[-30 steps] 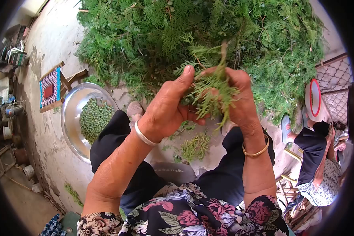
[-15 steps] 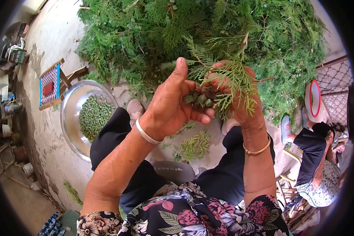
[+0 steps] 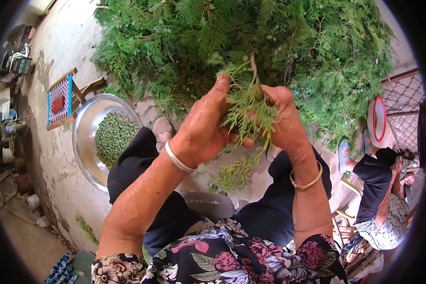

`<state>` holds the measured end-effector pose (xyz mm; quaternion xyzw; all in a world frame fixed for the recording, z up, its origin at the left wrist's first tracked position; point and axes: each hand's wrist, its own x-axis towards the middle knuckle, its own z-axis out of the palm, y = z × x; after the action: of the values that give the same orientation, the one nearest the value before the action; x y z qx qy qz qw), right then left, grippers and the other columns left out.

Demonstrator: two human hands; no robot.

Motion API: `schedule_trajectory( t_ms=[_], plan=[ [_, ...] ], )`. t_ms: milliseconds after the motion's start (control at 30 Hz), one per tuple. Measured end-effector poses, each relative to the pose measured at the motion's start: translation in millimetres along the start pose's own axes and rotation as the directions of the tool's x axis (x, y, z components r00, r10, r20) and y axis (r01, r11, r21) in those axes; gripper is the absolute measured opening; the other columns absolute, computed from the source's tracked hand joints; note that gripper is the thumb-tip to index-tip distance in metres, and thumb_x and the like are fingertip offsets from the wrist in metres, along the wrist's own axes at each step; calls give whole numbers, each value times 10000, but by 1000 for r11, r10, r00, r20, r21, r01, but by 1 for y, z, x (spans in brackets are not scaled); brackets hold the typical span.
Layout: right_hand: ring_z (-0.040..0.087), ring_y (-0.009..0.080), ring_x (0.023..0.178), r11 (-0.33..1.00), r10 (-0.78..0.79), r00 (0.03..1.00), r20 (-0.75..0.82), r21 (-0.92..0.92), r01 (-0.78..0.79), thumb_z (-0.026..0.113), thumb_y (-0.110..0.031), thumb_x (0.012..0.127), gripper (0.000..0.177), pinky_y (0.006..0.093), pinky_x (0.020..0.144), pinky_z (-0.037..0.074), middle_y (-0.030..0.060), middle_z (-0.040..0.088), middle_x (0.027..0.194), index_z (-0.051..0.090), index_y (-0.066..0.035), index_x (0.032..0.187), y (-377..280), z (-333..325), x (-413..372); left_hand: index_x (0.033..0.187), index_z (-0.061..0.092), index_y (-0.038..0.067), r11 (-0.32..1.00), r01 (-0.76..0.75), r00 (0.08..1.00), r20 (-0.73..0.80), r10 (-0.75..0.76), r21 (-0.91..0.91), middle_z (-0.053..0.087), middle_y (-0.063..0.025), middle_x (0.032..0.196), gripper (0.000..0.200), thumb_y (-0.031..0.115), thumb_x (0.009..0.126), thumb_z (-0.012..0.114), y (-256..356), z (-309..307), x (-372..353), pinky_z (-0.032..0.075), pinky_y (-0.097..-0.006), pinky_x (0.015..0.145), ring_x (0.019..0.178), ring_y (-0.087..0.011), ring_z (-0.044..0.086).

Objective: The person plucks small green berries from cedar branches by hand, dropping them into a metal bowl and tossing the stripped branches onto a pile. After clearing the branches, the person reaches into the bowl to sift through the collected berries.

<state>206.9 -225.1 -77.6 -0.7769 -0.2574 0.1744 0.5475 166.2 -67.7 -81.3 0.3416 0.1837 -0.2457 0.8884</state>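
Note:
A leafy green sprig [image 3: 253, 106] with a brown stem hangs between my two hands, over the pile of cut branches [image 3: 184, 42]. My right hand [image 3: 283, 113] is closed on the sprig. My left hand [image 3: 206, 118] is curled beside it, thumb up, its palm and most fingers behind the leaves; the green cones it held a moment ago are hidden now. To the left stands a wide metal basin [image 3: 84, 142] with many round green cones [image 3: 116, 139] in it.
A small woven stool [image 3: 60, 103] stands beyond the basin. Loose sprigs [image 3: 235, 175] lie on the floor between my feet. At the right another person [image 3: 376, 189] sits near a red-rimmed round item [image 3: 379, 119] and a metal lattice [image 3: 404, 106].
My right hand has moved left with the sprig, which now hangs in front of my left hand's fingers. The cones in my left palm have gone out of sight.

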Motion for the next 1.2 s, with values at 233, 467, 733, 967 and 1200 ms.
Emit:
schedule_trajectory(
  t_ms=[233,467,733,967,1200],
  plan=[
    [581,149,710,897,244,947,-208,419,-138,701,-106,740,249,254,660,481,55,609,855,594,-15,946,10,-7,-9,1060,556,-38,999,39,996,81,-38,-21,631,-115,879,565,485,946,375,3,-2,1,550,-338,555,691,-256,643],
    [588,178,867,752,329,944,-22,610,-248,675,-115,763,117,319,720,478,79,617,974,666,-93,878,10,-14,-6,979,590,-39,977,-56,997,61,45,207,630,-99,834,409,352,941,477,6,-3,-4,523,-308,515,646,-218,631],
    [592,112,707,729,309,950,-47,653,-205,668,-115,735,133,251,620,482,47,618,765,628,-15,813,-1,-10,-4,926,589,-24,978,-70,994,93,53,197,625,-121,791,215,187,900,553,6,-7,-4,497,-287,497,621,-188,607],
    [559,85,690,659,431,856,-284,747,-84,664,-159,788,148,200,593,415,32,617,787,598,-58,875,6,-16,-5,946,574,-35,987,-149,986,79,144,65,616,-149,837,193,148,887,557,5,-2,-5,491,-280,538,661,-190,589],
    [567,85,725,633,417,897,-145,755,-172,690,-122,780,272,196,606,418,9,589,789,562,-64,1013,18,-21,1,914,563,-35,958,-218,962,124,243,-185,620,-156,795,173,129,863,578,18,1,-5,483,-287,511,639,-214,601]
  ],
)
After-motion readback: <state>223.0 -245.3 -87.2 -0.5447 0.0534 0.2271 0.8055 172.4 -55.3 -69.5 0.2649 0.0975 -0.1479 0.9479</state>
